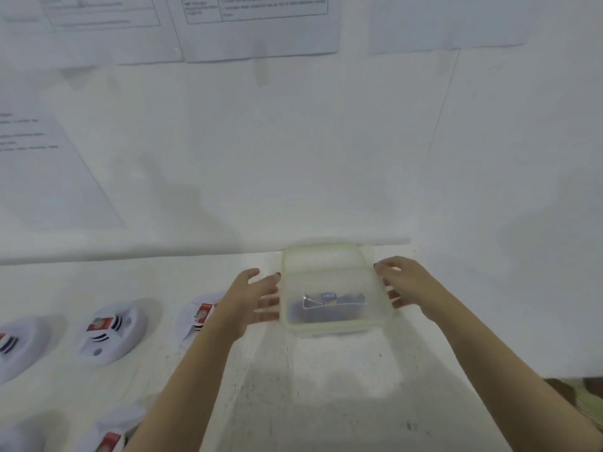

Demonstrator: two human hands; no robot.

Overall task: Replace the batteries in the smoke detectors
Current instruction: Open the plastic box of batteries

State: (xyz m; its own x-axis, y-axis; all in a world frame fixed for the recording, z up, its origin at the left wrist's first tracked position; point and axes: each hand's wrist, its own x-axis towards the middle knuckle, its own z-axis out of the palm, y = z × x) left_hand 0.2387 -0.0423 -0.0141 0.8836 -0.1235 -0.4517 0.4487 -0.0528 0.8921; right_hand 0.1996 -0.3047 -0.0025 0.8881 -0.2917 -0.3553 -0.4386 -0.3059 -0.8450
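A clear plastic box point(329, 272) with a green-rimmed lid stands on the white table near the wall. Dark batteries point(329, 305) show through its side, one with a blue label. My left hand point(254, 301) is at the box's left side and my right hand point(404, 288) at its right side, fingers spread; contact with the box is blurred. White round smoke detectors with red stickers lie to the left: one point(111, 331) in the middle row, another point(199, 314) partly behind my left forearm.
More detectors sit at the far left edge point(16, 344) and the bottom left point(111, 435). Printed sheets point(254, 24) are taped to the white wall behind the table. A patterned surface point(584, 396) shows past the table's right edge.
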